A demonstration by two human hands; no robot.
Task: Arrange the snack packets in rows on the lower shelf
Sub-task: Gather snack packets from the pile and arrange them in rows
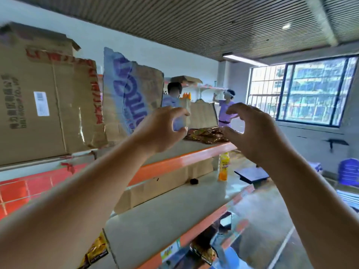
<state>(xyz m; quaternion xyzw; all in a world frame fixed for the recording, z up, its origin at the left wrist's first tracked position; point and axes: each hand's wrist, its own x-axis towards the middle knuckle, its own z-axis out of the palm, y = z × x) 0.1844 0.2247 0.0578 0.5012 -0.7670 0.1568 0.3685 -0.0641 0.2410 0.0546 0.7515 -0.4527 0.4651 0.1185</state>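
Note:
A pile of shiny brown and gold snack packets (206, 135) lies on the top shelf (186, 159), near its right end. My left hand (163, 129) is raised just left of the pile, thumb and fingers curved into a wide C, holding nothing. My right hand (252, 133) hovers just right of the pile in the same curved pose, also with nothing in it. Neither hand touches the packets. Further down, a gold packet (96, 251) and another packet (204, 251) show on a lower shelf, partly hidden by the shelf above.
Large cardboard boxes (38, 103) and torn cardboard (132, 98) stand on the top shelf to the left. An orange drink bottle (223, 166) and flat cardboard (165, 187) sit on the middle shelf (174, 214). Two people (225, 109) stand behind the shelving. A window (303, 90) is at right.

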